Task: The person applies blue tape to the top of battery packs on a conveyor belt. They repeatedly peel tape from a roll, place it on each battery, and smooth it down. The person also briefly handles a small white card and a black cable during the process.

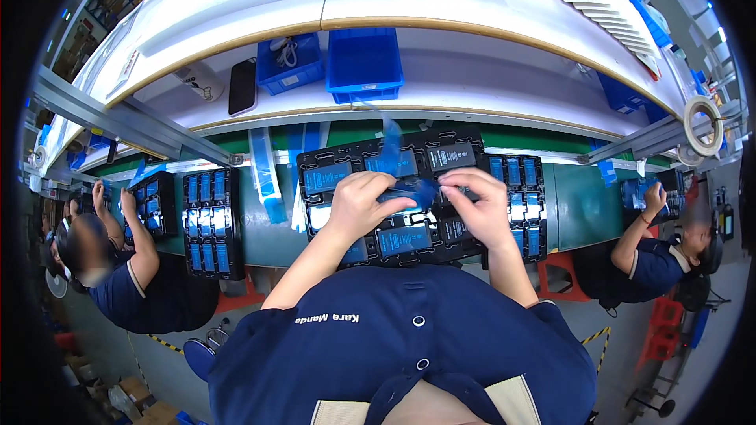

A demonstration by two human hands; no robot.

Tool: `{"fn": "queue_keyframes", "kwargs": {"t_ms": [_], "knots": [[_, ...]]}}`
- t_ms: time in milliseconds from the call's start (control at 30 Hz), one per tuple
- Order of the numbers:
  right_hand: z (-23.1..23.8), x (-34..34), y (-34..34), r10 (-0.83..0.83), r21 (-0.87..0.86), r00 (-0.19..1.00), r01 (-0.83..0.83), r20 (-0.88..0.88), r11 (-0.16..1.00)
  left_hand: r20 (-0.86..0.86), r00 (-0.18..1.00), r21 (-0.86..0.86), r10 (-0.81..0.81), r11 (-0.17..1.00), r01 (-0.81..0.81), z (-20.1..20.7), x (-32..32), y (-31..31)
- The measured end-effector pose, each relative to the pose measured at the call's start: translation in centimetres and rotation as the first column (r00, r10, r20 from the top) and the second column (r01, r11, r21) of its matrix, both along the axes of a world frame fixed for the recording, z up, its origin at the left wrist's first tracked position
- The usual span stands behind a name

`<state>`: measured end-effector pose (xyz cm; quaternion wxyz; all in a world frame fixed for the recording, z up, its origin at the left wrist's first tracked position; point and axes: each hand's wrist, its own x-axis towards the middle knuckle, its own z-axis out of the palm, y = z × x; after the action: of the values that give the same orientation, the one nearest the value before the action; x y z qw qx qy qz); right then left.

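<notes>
Film [426, 192], blue and blurred, shows between our two hands over the middle of the black tray [339, 155]. A blue strip [390, 140] rises above the tray's far edge; we cannot tell whether it joins the film. Our hands stand apart: the right hand [482, 203] pinches the film between thumb and forefinger, while the left hand [361, 203] has its thumb and forefinger just beside it — whether they grip it, we cannot tell.

In the tray we see blue-faced units [327, 177] and black-faced units [450, 157], set in rows. Left of the tray lie long strips [264, 177], and beyond those a second tray [235, 228] bears more blue units. Right of the black tray, partly behind our right arm, we see a third tray [542, 206]. Past its far edge, on a shelf [496, 93], we have a blue bin [364, 63] and a dark phone [242, 88].
</notes>
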<state>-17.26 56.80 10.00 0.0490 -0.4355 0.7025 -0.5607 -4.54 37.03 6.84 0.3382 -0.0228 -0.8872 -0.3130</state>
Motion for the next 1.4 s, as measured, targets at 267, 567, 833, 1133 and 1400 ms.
{"fn": "queue_keyframes", "kwargs": {"t_ms": [267, 567, 833, 1133, 1400], "knots": [[-1.2, -6.0, 2.5, -0.209, -0.206, 0.768, 0.405, 0.606, 0.891, 0.002, 0.975, 0.380, 0.224, 0.901, -0.208, -0.8, 0.0, -0.9], [-3.5, -5.6, -0.1, -0.140, -0.197, 0.826, 0.289, 0.546, 0.937, -0.018, 0.987, 0.472, 0.163, 0.871, -0.135, -1.5, -0.2, -1.4], [-4.3, -5.5, -0.1, -0.134, -0.196, 0.816, 0.289, 0.562, 0.937, -0.159, 0.980, 0.217, -0.122, 0.964, 0.155, -0.6, 0.6, -1.2], [-5.6, -5.6, -0.2, -0.239, -0.053, 0.811, 0.314, 0.534, 0.948, -0.191, 0.964, 0.153, -0.187, 0.964, 0.218, -0.4, 0.5, -0.4], [-5.4, -6.6, -0.4, -0.267, 0.046, 0.792, 0.290, 0.549, 0.956, -0.150, 0.972, 0.163, -0.179, 0.966, 0.202, -0.4, 0.4, -0.5]]}}
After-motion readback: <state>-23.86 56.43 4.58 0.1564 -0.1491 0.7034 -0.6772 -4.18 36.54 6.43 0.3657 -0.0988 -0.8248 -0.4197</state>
